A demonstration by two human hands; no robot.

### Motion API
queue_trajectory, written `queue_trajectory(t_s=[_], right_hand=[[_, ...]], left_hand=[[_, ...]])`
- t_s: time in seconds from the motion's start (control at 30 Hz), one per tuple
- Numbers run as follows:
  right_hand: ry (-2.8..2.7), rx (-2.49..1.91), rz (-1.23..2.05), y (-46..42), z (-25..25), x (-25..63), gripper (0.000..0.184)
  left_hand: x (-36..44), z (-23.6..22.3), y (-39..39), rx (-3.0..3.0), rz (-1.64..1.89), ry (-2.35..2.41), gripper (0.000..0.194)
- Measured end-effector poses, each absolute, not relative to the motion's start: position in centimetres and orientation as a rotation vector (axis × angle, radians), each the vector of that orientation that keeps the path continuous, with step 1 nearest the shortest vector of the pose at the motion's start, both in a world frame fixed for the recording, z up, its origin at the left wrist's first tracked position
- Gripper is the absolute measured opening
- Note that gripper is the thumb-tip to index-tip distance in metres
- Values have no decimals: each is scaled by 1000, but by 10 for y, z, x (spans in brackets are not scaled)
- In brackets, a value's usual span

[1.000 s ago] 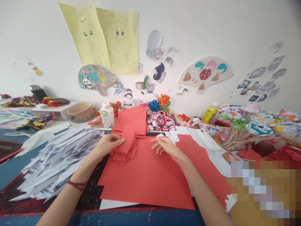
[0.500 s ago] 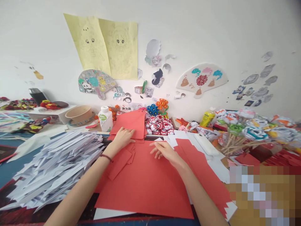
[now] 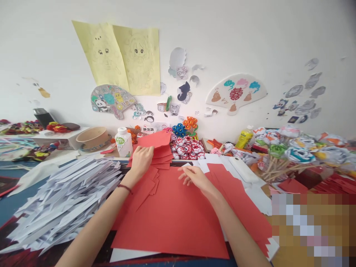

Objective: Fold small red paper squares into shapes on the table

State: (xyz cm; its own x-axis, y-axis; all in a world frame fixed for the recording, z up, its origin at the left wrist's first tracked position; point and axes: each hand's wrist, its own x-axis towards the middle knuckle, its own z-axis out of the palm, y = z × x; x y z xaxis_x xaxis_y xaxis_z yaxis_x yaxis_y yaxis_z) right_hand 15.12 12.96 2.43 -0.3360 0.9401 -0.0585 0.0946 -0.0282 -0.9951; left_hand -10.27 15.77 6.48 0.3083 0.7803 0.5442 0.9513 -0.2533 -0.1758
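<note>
My left hand (image 3: 142, 160) has its fingers curled over the lower edge of a square red paper sheet (image 3: 154, 139), the top one of a small stack at the back of the work area. The sheet's near edge is lifted off the red sheets (image 3: 162, 160) below. My right hand (image 3: 196, 178) hovers above a large red sheet (image 3: 172, 222), fingers loosely bent and apart, holding nothing. Several smaller red pieces (image 3: 146, 187) lie overlapped by my left wrist.
A heap of folded white paper strips (image 3: 66, 196) lies on the left. Long red sheets (image 3: 239, 204) and white paper lie on the right. Behind stand a white bottle (image 3: 124, 142), red-and-white paper balls (image 3: 187, 148), a yellow bottle (image 3: 245, 137) and paper flowers on sticks (image 3: 300, 155).
My left hand has closed on the top red sheet and raised its near edge from the stack. My right hand has stayed almost still.
</note>
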Motion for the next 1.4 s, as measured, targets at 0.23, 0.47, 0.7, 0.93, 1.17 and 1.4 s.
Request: queue_trajectory(t_s=[0.23, 0.47, 0.7, 0.93, 1.17, 1.4], right_hand=[[-1091, -1028, 1532, 131, 41, 171, 46], [-1041, -1133, 1480, 137, 40, 195, 71], [-1303, -1320, 1396, 141, 25, 199, 82], [-1706, -1433, 753, 137, 36, 205, 73], [-2420, -1107, 523, 58, 80, 213, 88], [-2442, -970, 927, 13, 61, 216, 61]], left_hand=[[-64, 73, 79, -2368, -838, -845, 32], [-24, 44, 12, -2264, -456, -328, 30], [-16, 26, 2, -2406, -398, -720, 30], [-33, 18, -5, -2458, -238, -1063, 23], [-47, 45, -12, -2521, -433, -1119, 25], [-49, 53, -30, -2634, -494, -1019, 25]])
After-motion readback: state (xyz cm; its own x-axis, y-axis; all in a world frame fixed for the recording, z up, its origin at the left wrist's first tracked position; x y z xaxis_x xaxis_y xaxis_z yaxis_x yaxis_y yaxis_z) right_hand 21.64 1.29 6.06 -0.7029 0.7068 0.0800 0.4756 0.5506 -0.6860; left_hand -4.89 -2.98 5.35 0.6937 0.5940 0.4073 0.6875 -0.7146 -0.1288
